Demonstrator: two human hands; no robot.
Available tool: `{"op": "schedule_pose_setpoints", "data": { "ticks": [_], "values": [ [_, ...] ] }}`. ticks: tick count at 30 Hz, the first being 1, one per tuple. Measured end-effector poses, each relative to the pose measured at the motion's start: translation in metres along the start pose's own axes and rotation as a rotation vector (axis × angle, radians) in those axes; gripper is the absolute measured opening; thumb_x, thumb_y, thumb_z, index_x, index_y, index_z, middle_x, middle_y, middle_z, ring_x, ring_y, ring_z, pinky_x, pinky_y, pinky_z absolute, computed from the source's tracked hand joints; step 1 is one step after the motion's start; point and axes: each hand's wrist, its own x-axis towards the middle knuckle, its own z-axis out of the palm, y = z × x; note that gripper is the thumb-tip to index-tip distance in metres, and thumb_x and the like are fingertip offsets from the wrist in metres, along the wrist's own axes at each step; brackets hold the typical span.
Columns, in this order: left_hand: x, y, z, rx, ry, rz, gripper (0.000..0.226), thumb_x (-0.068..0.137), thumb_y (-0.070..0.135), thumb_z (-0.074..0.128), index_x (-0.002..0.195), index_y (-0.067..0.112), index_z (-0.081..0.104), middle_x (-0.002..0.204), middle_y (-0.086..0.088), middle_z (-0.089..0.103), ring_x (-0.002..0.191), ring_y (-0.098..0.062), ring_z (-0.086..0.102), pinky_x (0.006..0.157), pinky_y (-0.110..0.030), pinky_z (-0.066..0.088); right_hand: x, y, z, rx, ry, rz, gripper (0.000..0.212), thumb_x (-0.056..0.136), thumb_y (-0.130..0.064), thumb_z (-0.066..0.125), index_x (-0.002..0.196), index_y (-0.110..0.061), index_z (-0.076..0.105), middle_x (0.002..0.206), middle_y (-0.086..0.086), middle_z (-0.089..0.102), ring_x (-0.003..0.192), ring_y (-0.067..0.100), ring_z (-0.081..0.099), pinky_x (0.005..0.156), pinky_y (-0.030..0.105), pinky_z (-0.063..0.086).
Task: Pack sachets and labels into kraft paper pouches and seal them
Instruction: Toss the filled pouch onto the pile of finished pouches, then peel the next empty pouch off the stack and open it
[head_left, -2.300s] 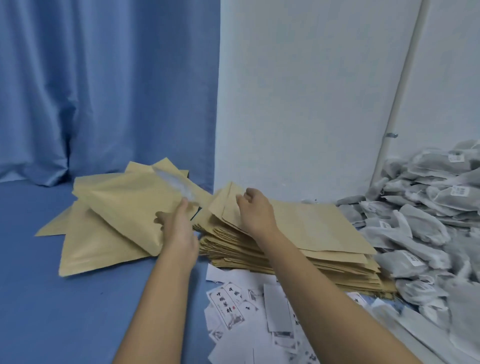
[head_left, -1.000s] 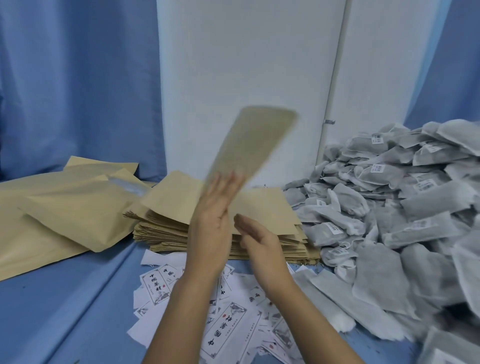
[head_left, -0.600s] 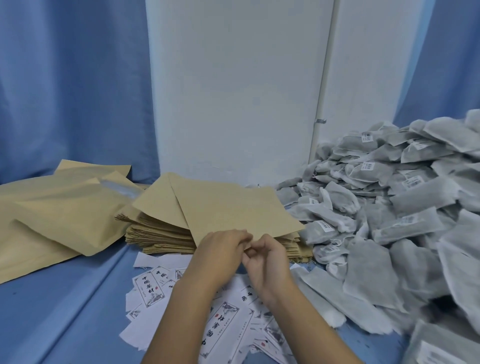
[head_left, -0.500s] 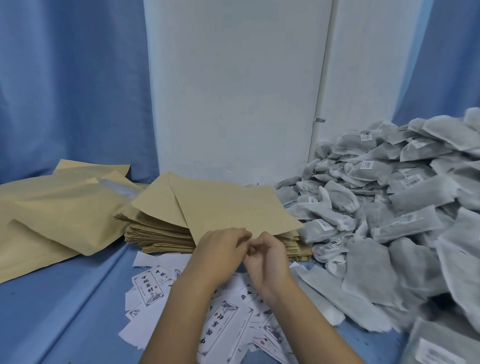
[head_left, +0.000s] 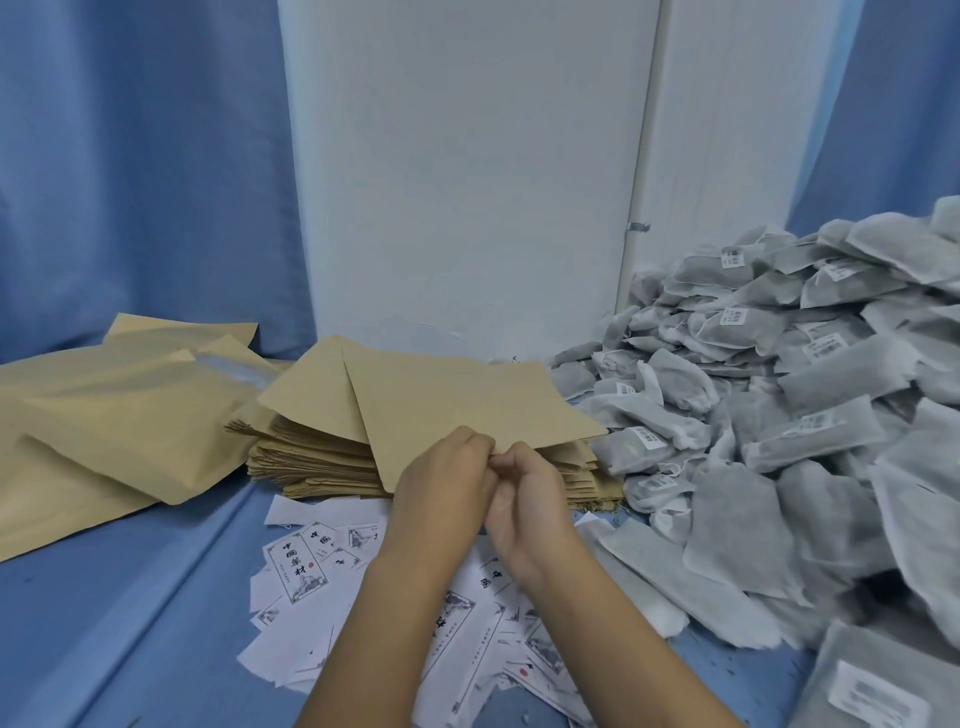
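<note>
I hold one flat kraft paper pouch (head_left: 457, 405) level above the stack of empty pouches (head_left: 311, 457). My left hand (head_left: 441, 493) and my right hand (head_left: 524, 499) both pinch its near edge, fingertips close together. White printed labels (head_left: 296, 566) lie scattered on the blue cloth under my forearms. A big heap of grey sachets (head_left: 779, 395) with small white tags fills the right side.
Filled, puffy kraft pouches (head_left: 119, 415) lie in a pile at the left. A white wall panel (head_left: 467, 182) stands behind the stack, with blue curtain (head_left: 140, 156) on both sides. Blue cloth (head_left: 130, 623) covers the surface.
I put a filled pouch on the left pile, lifted a fresh pouch off the stack, swung it down flat, and brought both hands to its near edge.
</note>
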Motion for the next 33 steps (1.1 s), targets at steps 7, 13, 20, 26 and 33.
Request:
{"op": "schedule_pose_setpoints", "data": {
  "ticks": [7,13,20,26,33],
  "values": [
    [0.004,0.005,-0.006,0.079,0.048,0.000,0.023,0.096,0.019,0.039,0.103,0.021,0.060,0.093,-0.001,0.065,0.084,-0.024,0.059,0.069,-0.035,0.045,-0.003,-0.005,0.004,0.006,0.104,-0.072,0.032,0.089,0.013,0.040,0.065,-0.008,0.045,0.042,-0.001,0.042,0.037,0.005,0.042,0.040,0.015,0.042],
    [0.001,0.010,-0.003,0.018,0.039,-0.031,0.023,0.096,0.014,0.038,0.107,0.018,0.059,0.096,-0.002,0.066,0.084,-0.026,0.059,0.069,-0.034,0.043,-0.002,-0.008,0.002,-0.106,0.188,-0.103,0.032,0.085,0.014,0.045,0.063,-0.008,0.044,0.044,0.000,0.037,0.033,0.004,0.034,0.038,0.015,0.041],
    [0.000,0.010,-0.013,-0.122,0.149,-0.099,0.025,0.099,0.021,0.042,0.110,0.015,0.063,0.096,-0.007,0.070,0.091,-0.029,0.061,0.077,-0.040,0.044,-0.004,-0.006,0.001,-0.153,0.157,-0.116,0.035,0.084,0.015,0.039,0.059,-0.010,0.040,0.038,-0.005,0.040,0.033,0.003,0.039,0.038,0.016,0.041],
    [-0.003,0.007,-0.011,-0.001,0.189,-0.031,0.035,0.092,0.013,0.046,0.123,0.027,0.055,0.117,0.007,0.062,0.094,-0.024,0.061,0.075,-0.032,0.042,-0.002,-0.007,-0.001,-0.072,0.100,-0.014,0.013,0.091,0.001,0.048,0.086,0.000,0.059,0.061,0.008,0.064,0.052,0.014,0.062,0.055,0.025,0.057],
    [-0.004,-0.012,-0.014,0.044,0.223,-0.081,0.036,0.086,0.003,0.054,0.119,0.017,0.064,0.114,-0.001,0.067,0.098,-0.028,0.061,0.078,-0.034,0.042,0.002,-0.005,-0.007,-0.109,0.111,0.055,0.008,0.091,0.003,0.053,0.094,0.004,0.060,0.084,0.017,0.066,0.066,0.020,0.067,0.058,0.026,0.059]
  ]
}}
